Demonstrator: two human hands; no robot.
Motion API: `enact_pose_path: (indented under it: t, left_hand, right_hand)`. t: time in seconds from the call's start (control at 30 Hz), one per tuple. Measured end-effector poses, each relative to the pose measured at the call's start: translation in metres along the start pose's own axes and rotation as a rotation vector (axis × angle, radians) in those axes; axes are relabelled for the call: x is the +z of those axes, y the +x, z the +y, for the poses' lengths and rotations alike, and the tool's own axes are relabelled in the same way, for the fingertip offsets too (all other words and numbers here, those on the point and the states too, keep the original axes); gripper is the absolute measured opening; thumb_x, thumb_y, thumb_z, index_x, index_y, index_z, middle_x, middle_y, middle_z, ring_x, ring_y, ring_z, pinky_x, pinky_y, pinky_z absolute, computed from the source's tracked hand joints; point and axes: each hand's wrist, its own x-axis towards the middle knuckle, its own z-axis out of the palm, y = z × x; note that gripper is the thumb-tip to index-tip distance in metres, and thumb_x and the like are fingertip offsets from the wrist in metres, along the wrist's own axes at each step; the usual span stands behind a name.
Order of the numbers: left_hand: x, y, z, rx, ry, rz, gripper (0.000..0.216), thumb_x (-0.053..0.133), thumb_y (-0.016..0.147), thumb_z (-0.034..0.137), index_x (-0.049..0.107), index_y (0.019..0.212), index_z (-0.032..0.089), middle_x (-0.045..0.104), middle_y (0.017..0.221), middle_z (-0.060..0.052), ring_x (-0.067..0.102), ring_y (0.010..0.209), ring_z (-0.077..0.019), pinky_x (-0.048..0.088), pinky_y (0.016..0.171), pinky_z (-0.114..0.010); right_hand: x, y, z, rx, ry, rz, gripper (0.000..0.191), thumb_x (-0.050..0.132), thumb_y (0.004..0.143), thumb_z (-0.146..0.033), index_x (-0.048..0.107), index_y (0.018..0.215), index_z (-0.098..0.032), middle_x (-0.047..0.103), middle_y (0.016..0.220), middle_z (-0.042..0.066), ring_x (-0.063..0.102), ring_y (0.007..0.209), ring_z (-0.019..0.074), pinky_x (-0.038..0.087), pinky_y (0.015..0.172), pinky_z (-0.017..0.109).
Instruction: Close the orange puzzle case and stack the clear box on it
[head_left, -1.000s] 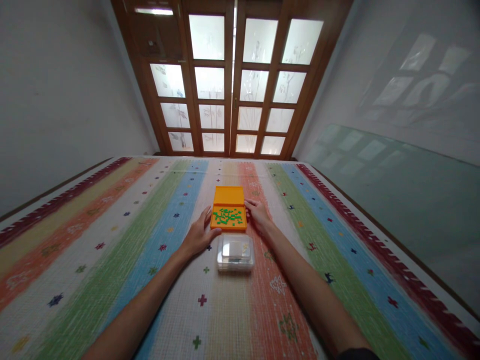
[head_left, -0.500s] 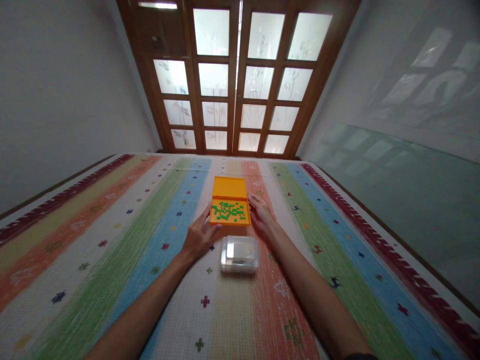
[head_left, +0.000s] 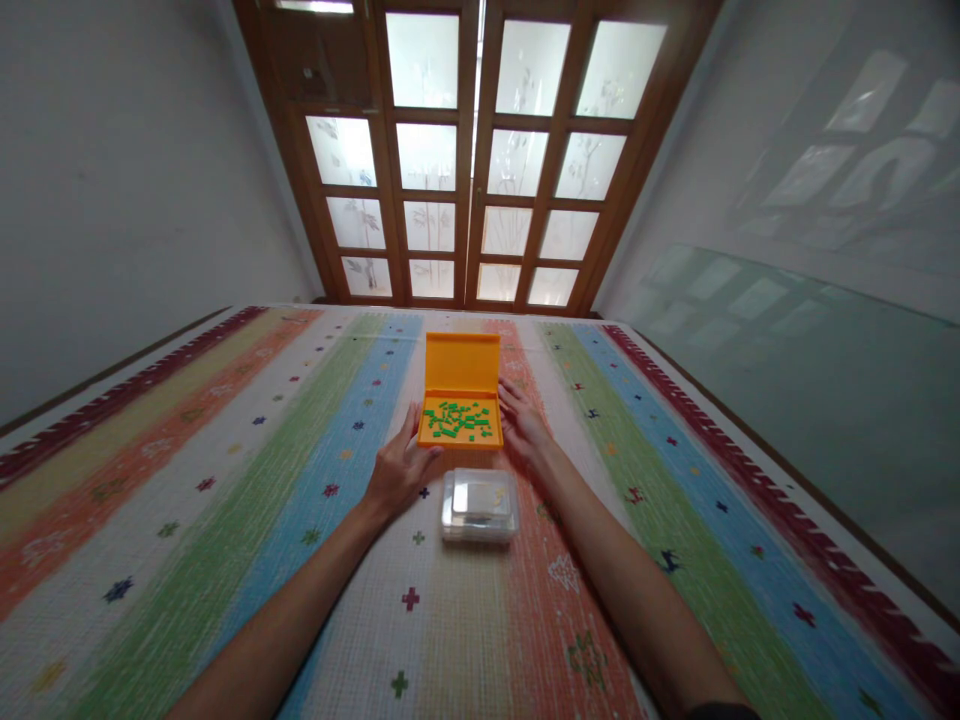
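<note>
Left hand (head_left: 397,470) lies flat-ish on the mat, fingers extended and loosely together, thumb side pressed against the left edge of the orange case (head_left: 460,405); it grips nothing fully, only braces the case's side. Right hand (head_left: 523,428) mirrors it on the case's right edge, fingers curved along the rim near the hinge line, open rather than clenched, touching but not wrapped around the case. The orange case sits between the 2 hands, base flat on the mat, lid standing tilted up at the far side. Small green pieces (head_left: 457,420) lie scattered loose across the base of the case; count cannot be told. Just nearer the person than the case, almost touching its front edge, a clear plastic box (head_left: 481,506) rests closed, pale contents inside too blurred to identify. Both sit on a striped mat (head_left: 225,520) with bands of green, blue, white, orange and red and small cross marks. Far beyond the case, wooden doors (head_left: 472,160) with frosted panes close the room; grey walls either side.
</note>
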Motion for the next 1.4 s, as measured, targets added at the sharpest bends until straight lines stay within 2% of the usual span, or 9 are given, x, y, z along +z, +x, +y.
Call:
enact_pose_path:
  t: [0.17,0.37,0.53,0.67,0.77,0.83,0.93,1.1,1.4]
  left_hand:
    - [0.0,0.0,0.002,-0.039,-0.023,-0.007,0.085,0.057,0.093,0.042,0.008,0.159,0.019,0.053,0.146,-0.013,0.053,0.133,-0.0264,0.044,0.112,-0.042]
    - [0.0,0.0,0.004,-0.037,-0.041,-0.007,0.087,0.058,0.093,0.039,0.004,0.159,0.02,0.052,0.147,-0.013,0.052,0.134,-0.0258,0.044,0.112,-0.041]
    - [0.0,0.001,0.002,-0.082,-0.051,-0.033,0.093,0.062,0.09,0.036,0.002,0.159,0.022,0.056,0.144,-0.012,0.056,0.13,-0.0257,0.045,0.11,-0.042]
    - [0.0,0.001,0.0,-0.068,-0.024,-0.047,0.085,0.064,0.089,0.039,0.016,0.158,0.023,0.053,0.147,-0.011,0.056,0.131,-0.0257,0.045,0.111,-0.042]
    - [0.0,0.002,-0.003,0.004,0.021,-0.087,0.068,0.061,0.091,0.042,0.037,0.151,0.023,0.049,0.15,-0.01,0.053,0.134,-0.0264,0.042,0.114,-0.043]
    - [0.001,0.002,-0.005,0.048,0.03,-0.131,0.061,0.06,0.092,0.044,0.045,0.147,0.023,0.05,0.15,-0.01,0.051,0.136,-0.0266,0.041,0.115,-0.044]
    - [0.004,0.003,-0.01,0.075,0.034,-0.205,0.059,0.058,0.092,0.046,0.048,0.145,0.022,0.05,0.149,-0.012,0.048,0.138,-0.0282,0.039,0.115,-0.048]
    - [0.009,0.005,-0.017,0.086,0.117,-0.334,0.056,0.058,0.091,0.042,0.053,0.142,0.019,0.051,0.147,-0.015,0.047,0.138,-0.0324,0.034,0.117,-0.055]
    - [0.011,0.007,-0.016,0.133,0.203,-0.324,0.056,0.061,0.088,0.039,0.057,0.139,0.017,0.059,0.14,-0.016,0.048,0.136,-0.0339,0.04,0.113,-0.055]
  right_hand:
    - [-0.002,0.001,-0.001,0.017,-0.029,-0.013,0.037,0.071,0.077,-0.043,0.062,0.111,-0.028,0.071,0.096,0.002,0.067,0.082,0.019,0.054,0.057,0.027]
    - [0.005,-0.003,-0.006,0.079,0.1,0.047,0.024,0.068,0.077,-0.037,0.065,0.096,-0.024,0.072,0.097,0.004,0.067,0.09,0.0199,0.057,0.064,0.026]
    - [0.005,-0.007,-0.01,0.123,0.046,-0.05,0.027,0.062,0.081,-0.045,0.065,0.096,-0.024,0.07,0.095,0.004,0.069,0.088,0.0195,0.058,0.069,0.028]
    - [-0.001,-0.009,-0.014,0.081,-0.069,-0.121,0.038,0.079,0.067,-0.034,0.065,0.101,-0.025,0.07,0.095,0.002,0.069,0.083,0.0188,0.057,0.068,0.028]
    - [-0.008,-0.008,-0.023,0.037,-0.296,-0.192,0.047,0.086,0.058,-0.027,0.067,0.101,-0.022,0.07,0.094,0.003,0.068,0.08,0.0181,0.056,0.069,0.029]
    - [-0.012,-0.009,-0.029,0.004,-0.464,-0.231,0.051,0.088,0.055,-0.025,0.069,0.102,-0.021,0.07,0.091,0.003,0.066,0.076,0.0169,0.054,0.067,0.027]
    - [-0.018,-0.011,-0.034,0.011,-0.601,-0.283,0.06,0.091,0.049,-0.02,0.069,0.105,-0.019,0.069,0.085,0.002,0.064,0.072,0.0162,0.052,0.063,0.026]
    - [-0.027,-0.011,-0.025,0.04,-0.643,-0.33,0.063,0.092,0.044,-0.02,0.069,0.103,-0.02,0.07,0.087,0.002,0.064,0.074,0.0177,0.053,0.061,0.028]
    - [-0.036,-0.009,-0.011,-0.058,-0.816,-0.295,0.067,0.092,0.049,-0.029,0.068,0.111,-0.02,0.069,0.101,0.007,0.066,0.086,0.0219,0.056,0.077,0.036]
